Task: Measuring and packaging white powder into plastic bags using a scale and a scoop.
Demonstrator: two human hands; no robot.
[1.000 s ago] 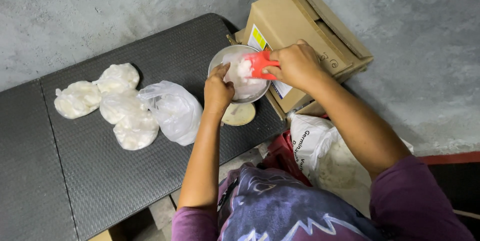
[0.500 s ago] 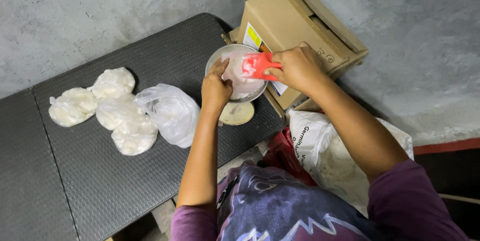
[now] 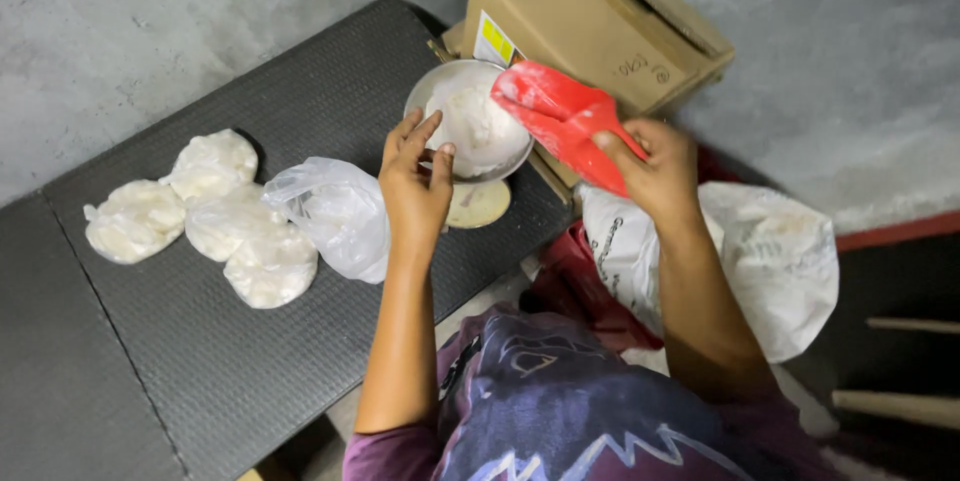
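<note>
Head view, from the left: four filled clear bags [image 3: 205, 216] of white powder lie clustered on the dark textured table [image 3: 150, 381], touching one another. Just right of them sits a loose, crumpled clear plastic bag [image 3: 335, 213], with its right side close against the left forearm. The left hand [image 3: 415, 186] is raised over the table's right end, fingers spread and slightly curled, clamped on nothing; its fingertips rest at the near-left rim of a round metal bowl [image 3: 466, 125]. The bowl holds a mound of white powder and stands above a round pale disc [image 3: 478, 205], which looks like the base of a scale, though I cannot tell for certain. Right of the bowl, the right hand [image 3: 655, 169] is closed around the handle of a red plastic scoop [image 3: 560, 121], whose wide mouth tilts toward the bowl's far-right rim, just over the powder. Behind bowl and scoop, against the grey wall, a brown cardboard box [image 3: 600, 16] stands with its flaps open. Near and right of the right hand, below the forearm, a large white sack [image 3: 770, 261] lies open, with a red bag [image 3: 565, 276] beside it on its left
</note>
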